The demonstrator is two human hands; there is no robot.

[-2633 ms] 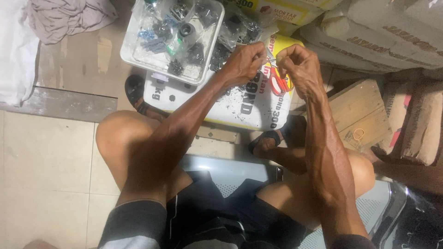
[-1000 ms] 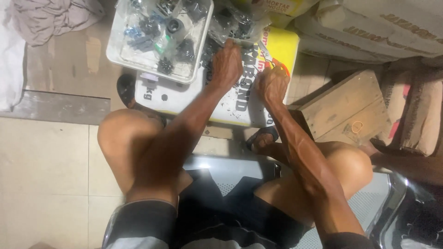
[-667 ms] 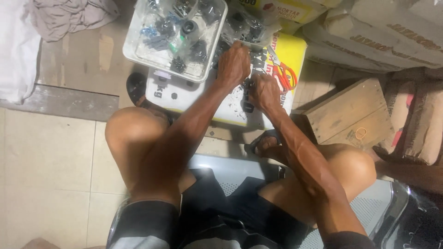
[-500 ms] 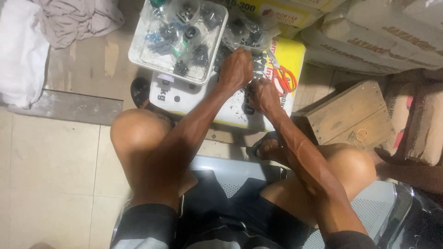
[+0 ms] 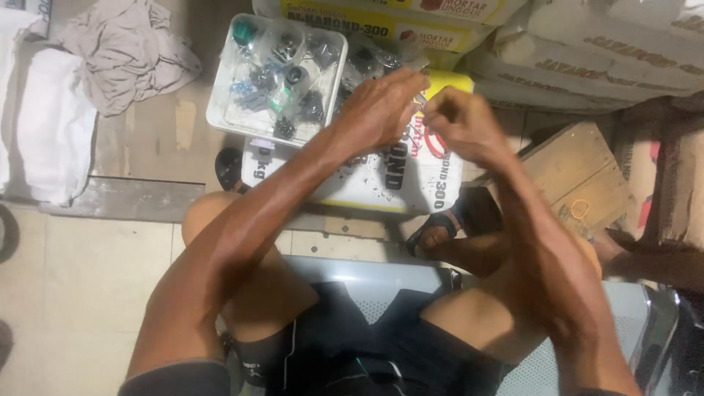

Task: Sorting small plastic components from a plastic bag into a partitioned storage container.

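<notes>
Both hands were held close together above a white and yellow sack (image 5: 381, 172) lying flat on the floor. The left hand (image 5: 378, 110) was curled with fingers bent, reaching just beside a white tray (image 5: 220, 110) filled with small bagged dark parts. The right hand (image 5: 458, 125) was closed in a narrow pinch; what it held, if anything, could not be told. A wooden box (image 5: 579, 176) was seen to the right, and grey cloth (image 5: 125, 51) at upper left
</notes>
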